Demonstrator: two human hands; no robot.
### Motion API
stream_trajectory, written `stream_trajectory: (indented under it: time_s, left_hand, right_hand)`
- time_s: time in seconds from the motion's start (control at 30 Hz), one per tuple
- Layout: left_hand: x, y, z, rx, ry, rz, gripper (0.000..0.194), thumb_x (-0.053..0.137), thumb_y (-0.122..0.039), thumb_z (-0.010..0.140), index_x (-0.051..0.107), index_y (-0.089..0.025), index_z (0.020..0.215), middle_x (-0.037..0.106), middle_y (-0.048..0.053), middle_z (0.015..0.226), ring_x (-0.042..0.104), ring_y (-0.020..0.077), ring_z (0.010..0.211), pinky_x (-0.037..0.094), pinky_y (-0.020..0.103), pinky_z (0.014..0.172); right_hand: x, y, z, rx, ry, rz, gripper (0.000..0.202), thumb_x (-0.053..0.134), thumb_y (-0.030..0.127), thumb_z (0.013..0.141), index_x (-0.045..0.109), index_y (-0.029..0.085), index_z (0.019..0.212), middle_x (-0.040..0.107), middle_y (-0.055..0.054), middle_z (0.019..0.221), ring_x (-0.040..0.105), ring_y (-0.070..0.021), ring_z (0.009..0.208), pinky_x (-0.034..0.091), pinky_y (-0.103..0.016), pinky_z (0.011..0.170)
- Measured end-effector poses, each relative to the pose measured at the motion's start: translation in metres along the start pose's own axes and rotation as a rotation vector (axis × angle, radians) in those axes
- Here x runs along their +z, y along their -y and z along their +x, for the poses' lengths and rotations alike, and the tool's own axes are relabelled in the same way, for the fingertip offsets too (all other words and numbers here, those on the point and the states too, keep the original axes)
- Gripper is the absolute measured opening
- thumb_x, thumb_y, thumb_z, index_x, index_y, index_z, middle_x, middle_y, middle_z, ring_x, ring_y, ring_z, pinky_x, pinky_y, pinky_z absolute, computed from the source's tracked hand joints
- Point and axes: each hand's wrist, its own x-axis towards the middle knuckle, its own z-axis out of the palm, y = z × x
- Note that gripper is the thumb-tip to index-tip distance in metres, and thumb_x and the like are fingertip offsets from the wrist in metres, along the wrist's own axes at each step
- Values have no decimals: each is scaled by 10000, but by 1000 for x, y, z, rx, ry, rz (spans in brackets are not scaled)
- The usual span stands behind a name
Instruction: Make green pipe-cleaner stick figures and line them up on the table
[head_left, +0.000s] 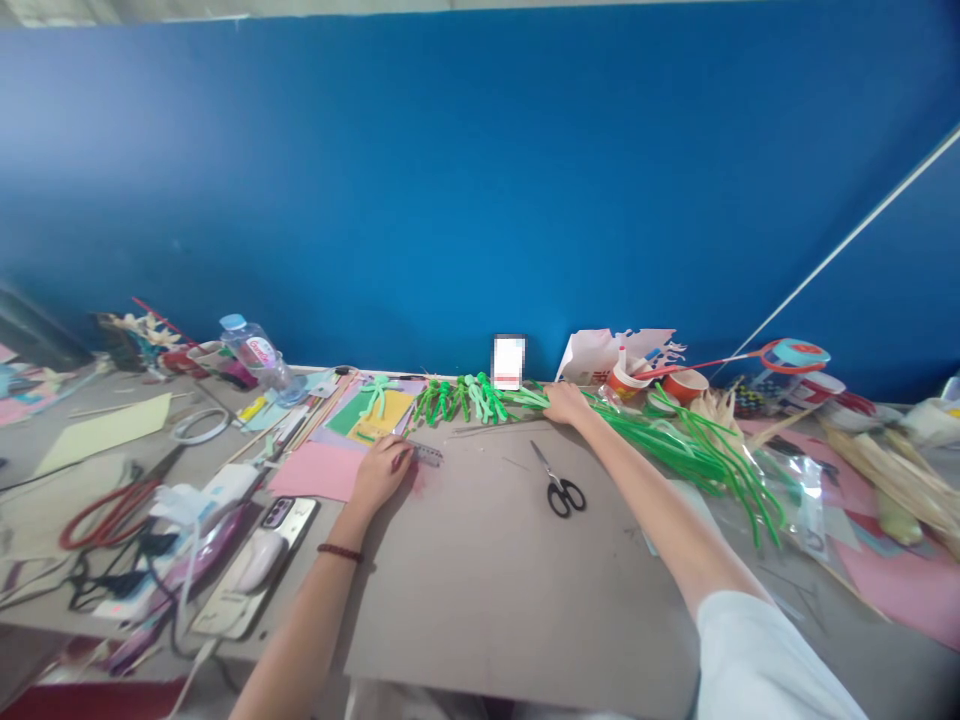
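My left hand (pixel 381 468) is closed at the end of a small clear ruler (pixel 426 454), which sticks out to the right of its fingers over the table. Under and behind that hand lie pink paper (pixel 319 470) and yellow paper (pixel 386 412). My right hand (pixel 568 405) reaches to the back, its bent fingers around green pipe cleaners (pixel 532 398); the fingertips are partly hidden. To its left stands a row of small green pipe-cleaner figures (pixel 450 400). Black-handled scissors (pixel 559 485) lie between my arms, touched by neither hand.
A long bundle of green pipe cleaners (pixel 675 450) lies beneath and beyond my right forearm. On the left are a water bottle (pixel 255 352), a tape roll (pixel 201 427), a phone (pixel 259 570) and cables. Paper cups (pixel 626 380) stand before the blue partition (pixel 480 200).
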Motion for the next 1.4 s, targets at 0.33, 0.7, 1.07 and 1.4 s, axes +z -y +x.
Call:
stream_trajectory:
  time_s: [0.33, 0.7, 1.07, 1.4]
  left_hand:
    - [0, -2, 0, -8, -11, -30, 207, 452, -290, 871, 648, -220, 873, 647, 57, 912, 584, 206, 910, 473, 362, 863]
    - [-2, -5, 1, 2, -10, -31, 220, 457, -304, 869, 650, -212, 917, 652, 61, 933, 584, 211, 927, 468, 360, 869]
    - [-2, -4, 2, 9, -8, -9, 218, 459, -308, 869, 656, -215, 881, 656, 61, 924, 587, 211, 913, 475, 364, 858]
    - [-2, -4, 2, 1, 2, -31, 223, 445, -295, 876, 654, -216, 870, 647, 50, 927, 576, 206, 926, 463, 354, 866]
  right_hand:
    - [-27, -21, -1, 27, -94, 325, 336, 499, 273, 823, 560, 133, 1122, 694, -78, 934, 634, -186, 781, 438, -218, 646]
    - [-26, -19, -3, -33, -81, 340, 275, 534, 306, 830, 616, 135, 1028, 700, -84, 915, 634, -210, 798, 443, -231, 676]
    - [-11, 3, -22, -283, -145, 34, 553, 645, 295, 775, 481, 167, 1288, 510, -135, 1317, 449, -296, 1214, 351, -374, 997]
    - [10, 13, -83, 84, -113, -114, 212, 450, 237, 894, 605, 133, 996, 674, -130, 911, 639, -245, 861, 461, -302, 717]
